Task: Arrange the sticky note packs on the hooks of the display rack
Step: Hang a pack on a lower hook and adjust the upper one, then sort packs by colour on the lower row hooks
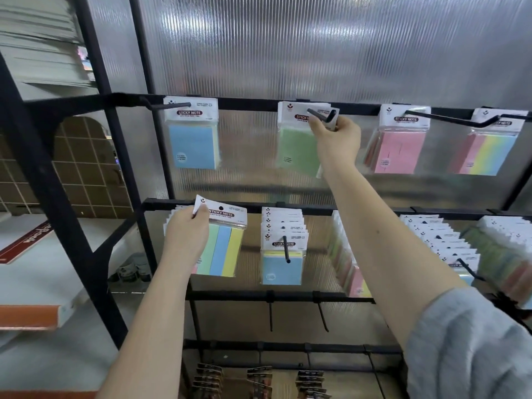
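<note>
Green pack (296,148) pinched in my right hand (335,136) at its hook (321,114), up at twelve o'clock. My left hand (185,234) grips the striped pack (223,249) at nine o'clock.

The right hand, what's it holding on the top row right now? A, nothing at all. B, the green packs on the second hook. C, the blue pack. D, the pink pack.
B: the right hand grips the header cards of the green packs at the second hook of the top row.
</note>
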### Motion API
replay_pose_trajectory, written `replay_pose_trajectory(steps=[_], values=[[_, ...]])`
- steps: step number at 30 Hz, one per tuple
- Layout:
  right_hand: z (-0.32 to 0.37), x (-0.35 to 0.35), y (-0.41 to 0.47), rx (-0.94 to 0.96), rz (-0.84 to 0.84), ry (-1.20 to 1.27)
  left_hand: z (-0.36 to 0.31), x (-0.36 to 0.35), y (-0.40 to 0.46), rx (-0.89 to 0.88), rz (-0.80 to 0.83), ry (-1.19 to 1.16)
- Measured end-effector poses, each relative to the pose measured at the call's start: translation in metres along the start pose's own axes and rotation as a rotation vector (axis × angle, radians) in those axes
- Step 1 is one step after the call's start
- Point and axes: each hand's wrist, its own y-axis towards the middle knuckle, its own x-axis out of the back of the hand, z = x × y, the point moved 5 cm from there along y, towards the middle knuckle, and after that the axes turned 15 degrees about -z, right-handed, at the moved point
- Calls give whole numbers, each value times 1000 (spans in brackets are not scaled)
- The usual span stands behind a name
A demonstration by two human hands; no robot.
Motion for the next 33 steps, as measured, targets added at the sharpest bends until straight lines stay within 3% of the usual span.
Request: replay_pose_trajectory(steps=[17,27,33], values=[[-26,-3,9,-133,-139,-63,-9,4,-3,-20,-18,15],[-64,93,-35,-216,-326,37,-26,-1,-21,-120,45,-50],[-87,167,-63,-230,-433,-102,-42,-16,-42,-183,146,-95]])
